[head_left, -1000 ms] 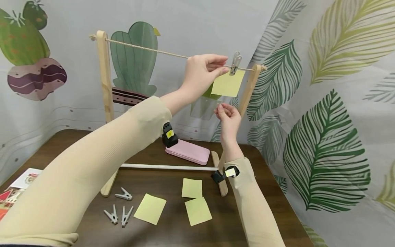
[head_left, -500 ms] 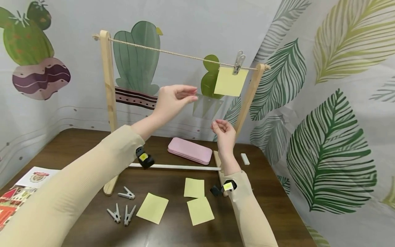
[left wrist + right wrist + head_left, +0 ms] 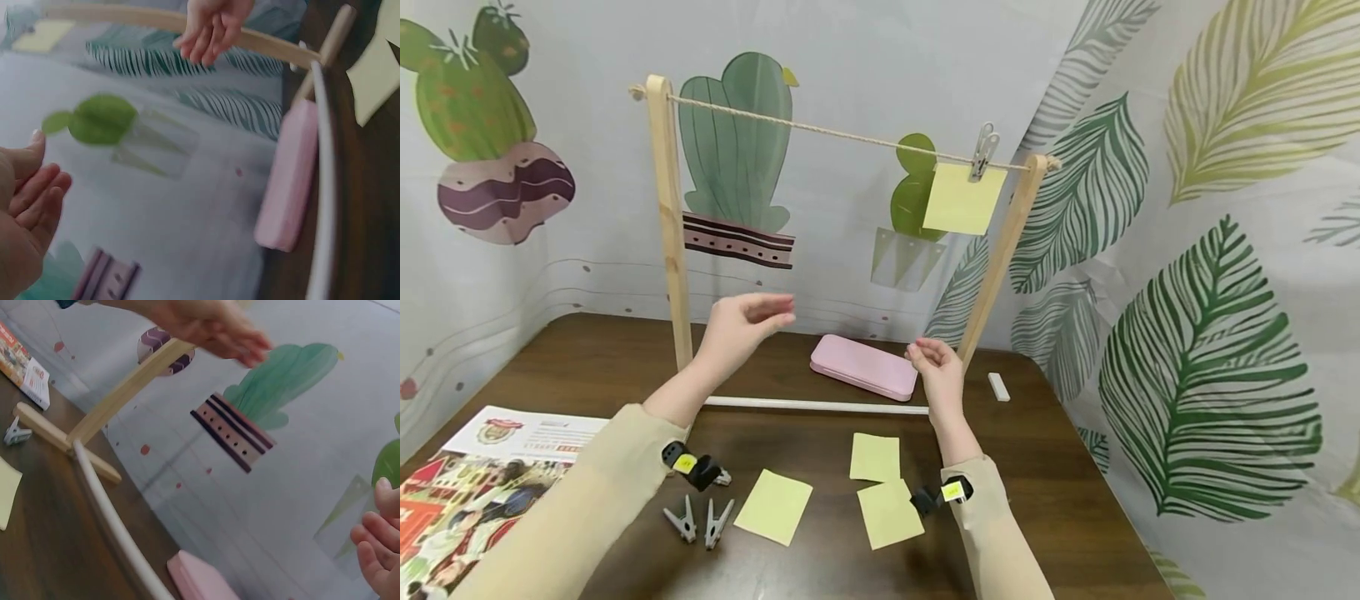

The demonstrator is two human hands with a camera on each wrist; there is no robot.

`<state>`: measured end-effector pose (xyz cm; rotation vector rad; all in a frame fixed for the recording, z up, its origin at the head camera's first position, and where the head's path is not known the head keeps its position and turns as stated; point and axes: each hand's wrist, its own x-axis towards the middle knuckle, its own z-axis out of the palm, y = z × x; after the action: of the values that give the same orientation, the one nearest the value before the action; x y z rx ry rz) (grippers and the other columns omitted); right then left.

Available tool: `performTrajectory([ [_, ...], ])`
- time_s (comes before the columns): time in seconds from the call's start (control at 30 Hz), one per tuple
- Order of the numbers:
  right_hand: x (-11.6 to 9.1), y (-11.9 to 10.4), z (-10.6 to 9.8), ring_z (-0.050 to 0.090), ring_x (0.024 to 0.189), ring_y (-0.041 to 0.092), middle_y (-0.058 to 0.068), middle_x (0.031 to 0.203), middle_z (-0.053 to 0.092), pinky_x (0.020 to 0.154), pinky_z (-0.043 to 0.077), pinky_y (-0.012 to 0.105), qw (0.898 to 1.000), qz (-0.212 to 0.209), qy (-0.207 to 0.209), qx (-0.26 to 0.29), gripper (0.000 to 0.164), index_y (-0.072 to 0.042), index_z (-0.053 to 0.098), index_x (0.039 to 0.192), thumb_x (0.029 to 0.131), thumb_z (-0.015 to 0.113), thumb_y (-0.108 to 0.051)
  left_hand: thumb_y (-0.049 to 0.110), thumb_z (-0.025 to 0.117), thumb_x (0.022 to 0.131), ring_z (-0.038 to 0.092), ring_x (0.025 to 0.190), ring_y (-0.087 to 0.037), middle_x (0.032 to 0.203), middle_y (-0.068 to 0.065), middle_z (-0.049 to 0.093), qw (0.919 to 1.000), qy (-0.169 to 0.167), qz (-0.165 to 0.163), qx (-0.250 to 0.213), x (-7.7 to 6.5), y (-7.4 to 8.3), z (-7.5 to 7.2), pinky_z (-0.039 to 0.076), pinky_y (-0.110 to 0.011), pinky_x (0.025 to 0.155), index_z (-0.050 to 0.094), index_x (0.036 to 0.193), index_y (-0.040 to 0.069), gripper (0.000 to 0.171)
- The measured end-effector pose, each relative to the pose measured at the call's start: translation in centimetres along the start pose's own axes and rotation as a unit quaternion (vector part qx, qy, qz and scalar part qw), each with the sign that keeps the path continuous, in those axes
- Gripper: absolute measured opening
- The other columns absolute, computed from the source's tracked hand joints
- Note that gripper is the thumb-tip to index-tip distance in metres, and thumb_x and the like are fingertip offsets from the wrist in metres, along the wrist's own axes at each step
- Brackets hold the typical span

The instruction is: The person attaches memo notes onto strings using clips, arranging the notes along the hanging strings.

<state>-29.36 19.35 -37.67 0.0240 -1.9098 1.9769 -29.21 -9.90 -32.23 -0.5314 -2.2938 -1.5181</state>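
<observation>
Yellow paper forms the hanging note [image 3: 962,204] at the upper right of the head view, fixed to the rope [image 3: 820,130] by a grey clip [image 3: 983,155] close to the right post [image 3: 1002,267]. The rope slopes down from the left post [image 3: 668,200], against a printed cloth [image 3: 850,50]. Both of my hands are free, below the level of the rope. My left hand [image 3: 735,335], left of the centre of the frame, has its fingers nearly straight and the thumb a narrow gap below them. My right hand [image 3: 942,375], right of centre, has loosely bent fingers; it appears in front of the right post, next to the end of the pink case [image 3: 863,367].

At lower centre, the surface [image 3: 1060,483] carries the left note [image 3: 773,507], the upper note [image 3: 875,457] and the lower note [image 3: 891,515], the last two meeting at their edges. Left of these lie the first clip [image 3: 682,522] and the second clip [image 3: 717,523], near each other; the third clip [image 3: 723,477] is mostly hidden behind my left wrist camera [image 3: 691,465]. A white rod [image 3: 812,406] crosses the middle of the frame before the case. A magazine [image 3: 497,483] occupies the lower left, partly under my sleeve [image 3: 587,508], and a white block [image 3: 998,387] lies beyond my right hand.
</observation>
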Motion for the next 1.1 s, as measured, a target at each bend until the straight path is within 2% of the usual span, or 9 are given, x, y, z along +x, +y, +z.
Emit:
performTrajectory([
  [0.2, -0.9, 2.3, -1.0, 0.062, 0.076, 0.001, -0.002, 0.085, 0.07, 0.072, 0.048, 0.016, 0.997, 0.025, -0.011, -0.076, 0.026, 0.011, 0.064, 0.108, 0.09, 0.069, -0.006, 0.027, 0.072, 0.09, 0.061, 0.086, 0.013, 0.111, -0.015, 0.073, 0.9981, -0.024, -0.052, 0.021, -2.8, -4.5, -0.7, 0.05, -0.011, 0.075, 0.071, 0.116, 0.004, 0.035],
  [0.43, -1.7, 4.6, -2.1, 0.06, 0.09, 0.006, 0.015, 0.103, 0.071, 0.075, 0.048, 0.016, 0.987, 0.029, -0.043, -0.153, 0.026, 0.008, 0.068, 0.105, 0.087, 0.073, -0.009, 0.024, 0.071, 0.091, 0.068, 0.098, -0.015, 0.112, -0.016, 0.072, 0.992, -0.076, -0.093, 0.039, -5.8, -8.1, -1.3, 0.053, -0.019, 0.076, 0.069, 0.118, 0.001, 0.035],
  [0.6, -2.2, 5.7, -2.8, 0.064, 0.092, 0.018, 0.019, 0.1, 0.071, 0.077, 0.049, 0.023, 0.97, 0.0, -0.098, -0.221, 0.023, 0.005, 0.07, 0.103, 0.088, 0.073, -0.012, 0.02, 0.071, 0.091, 0.067, 0.093, -0.008, 0.11, -0.018, 0.072, 0.9865, -0.108, -0.122, 0.022, -7.9, -9.9, -1.8, 0.053, -0.019, 0.075, 0.068, 0.118, -0.004, 0.036],
  [0.7, -2.5, 6.1, -3.1, 0.065, 0.097, 0.026, 0.018, 0.101, 0.071, 0.082, 0.053, 0.032, 0.961, -0.006, -0.135, -0.24, 0.025, 0.005, 0.069, 0.104, 0.088, 0.073, -0.014, 0.019, 0.071, 0.09, 0.067, 0.093, -0.009, 0.109, -0.019, 0.072, 0.9831, -0.137, -0.121, 0.008, -8.7, -10.7, -1.8, 0.053, -0.019, 0.076, 0.066, 0.118, -0.007, 0.038],
  [0.83, -2.8, 6.5, -3.5, 0.066, 0.101, 0.031, 0.017, 0.106, 0.071, 0.086, 0.055, 0.041, 0.948, -0.002, -0.169, -0.269, 0.029, 0.004, 0.069, 0.108, 0.087, 0.075, -0.016, 0.018, 0.072, 0.089, 0.068, 0.1, -0.023, 0.111, -0.021, 0.07, 0.9768, -0.19, -0.099, 0.0, -9.4, -11.5, -2.0, 0.053, -0.021, 0.077, 0.063, 0.121, -0.007, 0.042],
  [1.0, -3.0, 6.8, -3.8, 0.068, 0.096, 0.028, 0.013, 0.107, 0.072, 0.08, 0.056, 0.037, 0.926, 0.007, -0.205, -0.316, 0.03, -0.002, 0.073, 0.107, 0.083, 0.079, -0.019, 0.015, 0.074, 0.087, 0.064, 0.106, -0.04, 0.117, -0.029, 0.065, 0.9619, -0.26, -0.08, -0.029, -9.9, -12.5, -2.7, 0.054, -0.023, 0.081, 0.058, 0.124, -0.014, 0.05],
  [1.1, -3.1, 7.2, -4.0, 0.067, 0.095, 0.026, 0.014, 0.106, 0.072, 0.078, 0.055, 0.033, 0.915, 0.023, -0.236, -0.326, 0.032, -0.002, 0.072, 0.109, 0.082, 0.08, -0.018, 0.016, 0.076, 0.085, 0.063, 0.107, -0.044, 0.118, -0.03, 0.063, 0.9514, -0.295, -0.082, -0.03, -10.0, -13.0, -3.2, 0.054, -0.024, 0.084, 0.057, 0.123, -0.014, 0.053],
])
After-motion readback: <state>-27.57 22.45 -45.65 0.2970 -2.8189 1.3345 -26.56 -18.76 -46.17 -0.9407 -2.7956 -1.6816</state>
